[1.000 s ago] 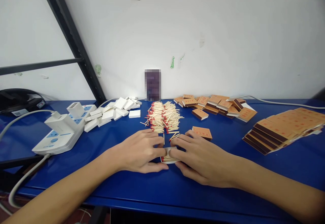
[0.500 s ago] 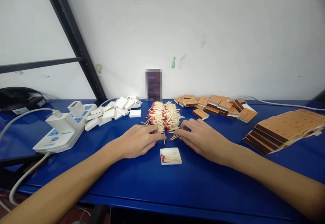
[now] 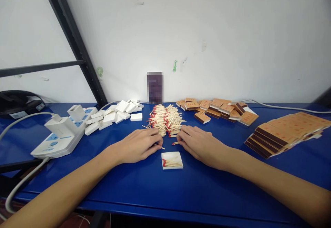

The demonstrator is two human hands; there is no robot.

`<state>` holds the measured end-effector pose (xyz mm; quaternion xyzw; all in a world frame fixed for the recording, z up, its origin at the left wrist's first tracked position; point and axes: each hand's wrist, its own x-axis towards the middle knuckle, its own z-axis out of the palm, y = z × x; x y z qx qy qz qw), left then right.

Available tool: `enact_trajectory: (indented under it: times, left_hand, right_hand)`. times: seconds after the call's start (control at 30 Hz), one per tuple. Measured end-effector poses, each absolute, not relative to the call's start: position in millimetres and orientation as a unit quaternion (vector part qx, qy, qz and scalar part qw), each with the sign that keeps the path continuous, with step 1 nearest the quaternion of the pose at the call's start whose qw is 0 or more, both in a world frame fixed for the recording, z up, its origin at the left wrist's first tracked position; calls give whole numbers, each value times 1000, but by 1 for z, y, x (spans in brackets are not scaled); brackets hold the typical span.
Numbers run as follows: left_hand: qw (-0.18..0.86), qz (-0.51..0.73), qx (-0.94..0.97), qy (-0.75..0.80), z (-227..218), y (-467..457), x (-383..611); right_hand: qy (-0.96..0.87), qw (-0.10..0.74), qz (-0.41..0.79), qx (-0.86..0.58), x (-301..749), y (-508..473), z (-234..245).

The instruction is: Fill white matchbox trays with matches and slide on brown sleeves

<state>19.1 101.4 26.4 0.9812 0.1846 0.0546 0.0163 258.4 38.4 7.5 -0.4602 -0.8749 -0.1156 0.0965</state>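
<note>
My left hand [image 3: 141,144] rests on the table with thumb and fingers pinched on a match [image 3: 163,148], whose pale end sticks out to the right. Opposite it, my right hand [image 3: 198,144] is closed on matches [image 3: 175,143], their red heads pointing left; how many it holds is hidden. Between and just in front of the hands lies an open white matchbox tray [image 3: 172,166] with several matches along its near side, heads to the left. Behind the hands spreads a large pile of loose matches [image 3: 165,119], in two side-by-side heaps.
White matchbox trays [image 3: 113,116] are heaped at the back left. Brown matchboxes [image 3: 217,107] lie at the back right, beside stacked flat brown sleeves [image 3: 284,131]. A white power strip [image 3: 67,142] with chargers and cables stands on the left. A pixelated dark rectangle [image 3: 155,87] leans at the wall.
The match by my left fingertips has been taken into the pinch and turned sideways. My right fingers have closed further over their matches. The view has shifted slightly.
</note>
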Motion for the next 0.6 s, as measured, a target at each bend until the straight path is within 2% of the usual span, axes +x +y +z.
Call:
enact_trajectory:
  times: [0.13, 0.37, 0.6]
  left_hand:
    - [27, 64, 977, 201, 29, 97, 21]
    - [154, 143, 954, 214, 40, 70, 34]
    - [146, 163, 948, 229, 30, 73, 37]
  right_hand:
    - [-877, 93, -127, -454, 258, 38, 7]
    - [-879, 68, -127, -454, 259, 39, 6]
    - [-881, 78, -128, -448, 259, 38, 7]
